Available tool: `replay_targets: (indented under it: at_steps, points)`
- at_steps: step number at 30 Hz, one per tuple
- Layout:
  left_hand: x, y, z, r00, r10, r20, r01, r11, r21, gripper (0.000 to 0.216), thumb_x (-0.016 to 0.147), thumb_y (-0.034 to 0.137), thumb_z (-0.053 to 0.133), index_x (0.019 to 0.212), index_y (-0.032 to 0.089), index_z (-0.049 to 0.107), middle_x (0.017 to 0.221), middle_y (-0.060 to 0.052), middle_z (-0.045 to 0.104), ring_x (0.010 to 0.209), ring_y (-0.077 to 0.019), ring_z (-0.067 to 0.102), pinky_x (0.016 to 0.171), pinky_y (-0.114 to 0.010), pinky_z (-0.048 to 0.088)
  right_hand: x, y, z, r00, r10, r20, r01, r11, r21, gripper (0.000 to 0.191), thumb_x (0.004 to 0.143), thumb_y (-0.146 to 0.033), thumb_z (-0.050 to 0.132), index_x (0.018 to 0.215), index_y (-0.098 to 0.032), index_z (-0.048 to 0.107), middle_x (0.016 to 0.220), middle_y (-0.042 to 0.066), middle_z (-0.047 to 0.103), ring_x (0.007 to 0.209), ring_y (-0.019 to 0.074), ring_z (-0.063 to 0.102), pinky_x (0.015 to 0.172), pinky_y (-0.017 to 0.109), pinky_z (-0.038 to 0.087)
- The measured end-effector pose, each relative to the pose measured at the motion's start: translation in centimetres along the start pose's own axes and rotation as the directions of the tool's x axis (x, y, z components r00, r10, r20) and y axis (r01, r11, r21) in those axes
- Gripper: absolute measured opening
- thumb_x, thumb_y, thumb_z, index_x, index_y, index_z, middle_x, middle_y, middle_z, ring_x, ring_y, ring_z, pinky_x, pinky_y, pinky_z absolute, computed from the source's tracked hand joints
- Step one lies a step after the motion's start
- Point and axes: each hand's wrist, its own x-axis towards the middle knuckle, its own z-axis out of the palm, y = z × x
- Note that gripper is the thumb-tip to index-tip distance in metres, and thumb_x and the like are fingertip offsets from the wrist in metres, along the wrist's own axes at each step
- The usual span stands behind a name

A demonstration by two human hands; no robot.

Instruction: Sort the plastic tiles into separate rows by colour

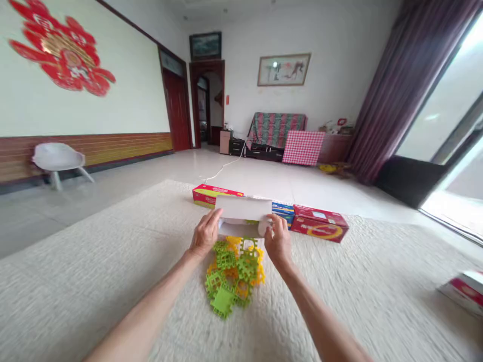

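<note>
An opened cardboard box (pixel 243 207) with a pale inside is held up between my two hands, its flap raised. My left hand (pixel 206 232) grips the box's left end, fingers closed on its edge. At the right end, my right hand (pixel 278 240) pinches the box near a side flap. Something green shows inside the box, too little to make out. Just below it, a loose pile of green and yellow plastic interlocking pieces (pixel 226 261) lies on the carpet.
Beyond my hands stand a red and yellow-green box (pixel 211 196), a blue box (pixel 284 213) and a dark red box (pixel 320 223). Another red and white box (pixel 466 291) sits at the far right on the pale carpet (pixel 132 281). A white chair (pixel 60 157) stands left.
</note>
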Motion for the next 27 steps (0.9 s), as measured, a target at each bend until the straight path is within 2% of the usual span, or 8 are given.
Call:
replay_targets:
  at_steps: [3,5,8,13,17,20,23,27]
  points:
    - [-1.4,-0.6,-0.9,0.986,-0.137,-0.092,0.137,0.991,-0.016,0.04,0.09,0.016,0.042,0.128,0.014,0.052,0.124,-0.013,0.061,0.116,-0.0215,0.057,0.098,-0.035,0.048,0.4,-2.8,-1.4,0.993,-0.089,0.079,0.095,0.993,-0.076,0.042,0.081,-0.009,0.041,0.119,-0.024,0.049,0.119,0.008,0.053,0.099,0.0194,0.057,0.073,0.03,0.05]
    - [-1.9,-0.6,-0.8,0.975,-0.198,-0.1,0.195,0.98,-0.045,0.04,0.09,0.017,0.042,0.128,0.014,0.052,0.123,-0.013,0.062,0.113,-0.021,0.059,0.096,-0.034,0.05,0.5,-3.4,-1.7,0.991,-0.08,0.106,0.094,0.987,-0.127,0.043,0.081,-0.009,0.041,0.12,-0.025,0.05,0.121,0.007,0.053,0.098,0.0196,0.058,0.071,0.029,0.05]
    - [-1.5,-0.1,-0.2,0.986,-0.166,-0.022,0.164,0.983,-0.087,0.038,0.09,0.016,0.039,0.124,0.016,0.055,0.119,-0.011,0.064,0.115,-0.0196,0.058,0.1,-0.035,0.047,0.4,-3.1,-1.7,0.997,-0.003,0.077,0.015,0.988,-0.155,0.039,0.08,-0.009,0.04,0.114,-0.022,0.052,0.112,0.008,0.057,0.082,0.0181,0.06,0.064,0.029,0.05]
    - [0.8,1.5,-1.6,0.98,-0.188,-0.068,0.179,0.976,-0.124,0.041,0.087,0.012,0.041,0.125,0.016,0.054,0.121,-0.011,0.063,0.114,-0.0189,0.058,0.099,-0.033,0.047,0.6,-3.5,-3.7,0.996,-0.05,0.076,0.06,0.989,-0.135,0.044,0.08,-0.011,0.04,0.12,-0.026,0.05,0.12,0.007,0.055,0.091,0.0186,0.06,0.071,0.03,0.05]
    - [3.2,5.8,-3.5,0.99,-0.104,0.095,0.121,0.975,-0.184,0.045,0.08,0.007,0.043,0.121,0.017,0.058,0.116,-0.008,0.066,0.108,-0.0173,0.061,0.098,-0.03,0.047,0.2,-2.4,-9.0,0.988,0.11,0.104,-0.1,0.99,-0.099,0.04,0.073,-0.016,0.046,0.112,-0.021,0.056,0.106,0.007,0.059,0.067,0.0135,0.06,0.069,0.032,0.051]
    - [4.1,10.6,-3.7,0.964,-0.08,0.252,0.147,0.954,-0.26,0.05,0.074,0.004,0.044,0.119,0.017,0.061,0.111,-0.008,0.068,0.103,-0.0171,0.063,0.094,-0.027,0.049,-1.4,-0.3,-14.1,0.944,0.282,0.171,-0.261,0.956,-0.135,0.044,0.07,-0.02,0.047,0.112,-0.021,0.057,0.101,0.005,0.063,0.06,0.0128,0.061,0.063,0.031,0.05]
    - [3.5,15.2,-2.6,0.895,-0.105,0.433,0.248,0.925,-0.287,0.051,0.069,0.005,0.047,0.116,0.017,0.064,0.106,-0.007,0.071,0.097,-0.0189,0.065,0.09,-0.029,0.051,-4.2,2.0,-18.4,0.872,0.431,0.233,-0.395,0.9,-0.185,0.047,0.068,-0.024,0.045,0.113,-0.02,0.058,0.09,0.004,0.065,0.057,0.014,0.062,0.057,0.03,0.048]
    - [1.4,19.3,-0.7,0.783,-0.141,0.605,0.364,0.894,-0.262,0.048,0.068,0.007,0.049,0.11,0.018,0.068,0.104,-0.008,0.072,0.093,-0.0203,0.067,0.087,-0.03,0.052,-7.7,4.6,-21.1,0.812,0.524,0.257,-0.466,0.848,-0.253,0.048,0.066,-0.023,0.043,0.111,-0.017,0.06,0.09,0.005,0.064,0.055,0.0137,0.061,0.055,0.029,0.047]
